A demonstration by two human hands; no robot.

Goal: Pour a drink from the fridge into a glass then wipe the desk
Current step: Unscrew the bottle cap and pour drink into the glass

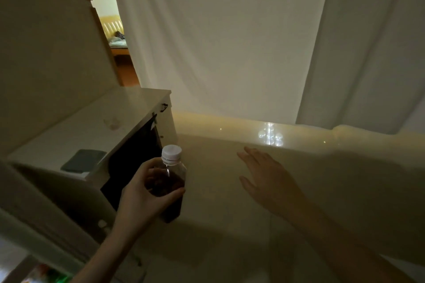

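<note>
1. Progress: the bottle (171,181) of dark drink is out and in hand, so fetching appears done. Its white cap (171,152) is on. No glass is in view; pouring and wiping the desk remain.
2. Left hand (147,193): fingers and thumb curl round the bottle's upper body, just below the neck. The bottle stands roughly upright.
3. Right hand (264,174): fingers straight and spread, holding nothing, over the pale glossy surface (230,225), well apart from the bottle.
</note>
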